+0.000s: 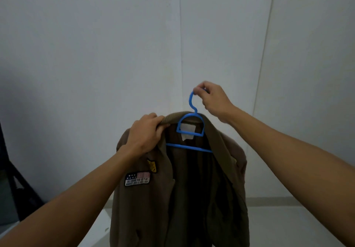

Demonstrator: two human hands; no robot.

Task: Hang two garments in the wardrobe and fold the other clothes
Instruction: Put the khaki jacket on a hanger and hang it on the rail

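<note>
In both hands — jacket (184,189) on hanger (189,131)

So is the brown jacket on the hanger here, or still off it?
On it. The blue hanger sits inside the brown jacket collar; right hand holds the hook, left hand grips the collar.

The brown jacket (192,198) runs off the bottom edge of the picture, so its hem and sleeve ends are out of sight. The blue hanger's (190,131) shoulder arms are hidden inside the jacket, and the tip of its hook is covered by the right hand (213,98). A dark object (17,189) at the left edge is cut off and too dim to tell.
</note>
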